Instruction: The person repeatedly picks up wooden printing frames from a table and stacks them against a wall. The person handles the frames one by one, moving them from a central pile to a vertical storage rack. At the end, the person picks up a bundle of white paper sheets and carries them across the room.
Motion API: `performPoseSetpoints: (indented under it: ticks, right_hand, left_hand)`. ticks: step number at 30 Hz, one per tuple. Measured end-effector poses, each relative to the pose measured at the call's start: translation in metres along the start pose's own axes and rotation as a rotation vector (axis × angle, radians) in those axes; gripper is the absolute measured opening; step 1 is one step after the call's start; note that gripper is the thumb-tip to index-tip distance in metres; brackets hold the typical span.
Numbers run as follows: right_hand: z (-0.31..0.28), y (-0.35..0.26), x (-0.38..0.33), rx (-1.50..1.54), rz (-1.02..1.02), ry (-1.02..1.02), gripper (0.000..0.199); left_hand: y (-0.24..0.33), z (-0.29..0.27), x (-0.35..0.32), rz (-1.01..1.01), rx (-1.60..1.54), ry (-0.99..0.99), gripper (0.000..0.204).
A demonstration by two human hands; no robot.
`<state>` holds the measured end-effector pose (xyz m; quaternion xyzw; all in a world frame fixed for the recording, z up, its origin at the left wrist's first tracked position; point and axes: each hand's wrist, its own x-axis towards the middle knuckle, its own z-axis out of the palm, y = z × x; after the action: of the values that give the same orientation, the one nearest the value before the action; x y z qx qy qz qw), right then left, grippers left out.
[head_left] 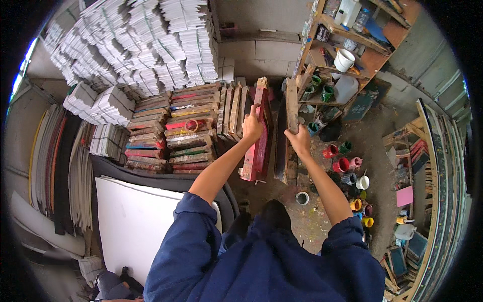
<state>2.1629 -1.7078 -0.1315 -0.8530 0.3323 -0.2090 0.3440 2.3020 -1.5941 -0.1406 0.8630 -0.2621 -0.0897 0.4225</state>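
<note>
My left hand (252,127) is closed round the top edge of a red-stained wooden screen frame (257,158), which stands on edge in front of me. To the right of it, my right hand (301,141) grips the near end of a bare-wood screen frame (292,104), also upright, with a dark face toward the gap. The two frames lean apart, with a narrow space between them. Left of the red-stained one, several upright wooden frames (232,113) stand packed side by side. My fingertips are partly hidden behind the wood.
Bundled white paper stacks (151,45) rise behind rows of stored frames (188,128). A white sheet (138,211) lies at left. Paint pots (341,164) crowd the floor at right, and a lone pot (302,198) sits near my feet. A wooden shelf (372,58) holds containers.
</note>
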Motion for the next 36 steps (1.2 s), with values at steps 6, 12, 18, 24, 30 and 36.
performPoseSetpoints:
  ticks: [6,12,18,24,30,36]
  right_hand:
    - [0.082,0.063,0.105,0.028,0.042,0.036,0.052]
    - [0.178,0.158,0.191,0.020,0.052,-0.037,0.050]
    - [0.241,0.202,0.266,0.040,0.251,-0.278,0.058]
    - [0.305,0.240,0.294,0.020,0.332,-0.408,0.058]
    - [0.337,0.242,0.302,0.155,0.373,-0.529,0.056]
    - [0.340,0.230,0.306,0.097,0.415,-0.558,0.067]
  left_hand:
    - [-0.054,0.074,0.096,-0.119,-0.006,0.036,0.054]
    - [-0.128,0.142,0.180,-0.264,-0.055,0.011,0.053]
    - [-0.181,0.196,0.255,-0.339,-0.047,-0.039,0.050]
    - [-0.238,0.230,0.278,-0.361,-0.083,-0.073,0.048]
    - [-0.242,0.246,0.290,-0.236,-0.021,-0.098,0.053]
    - [-0.261,0.250,0.284,-0.154,0.267,-0.113,0.078]
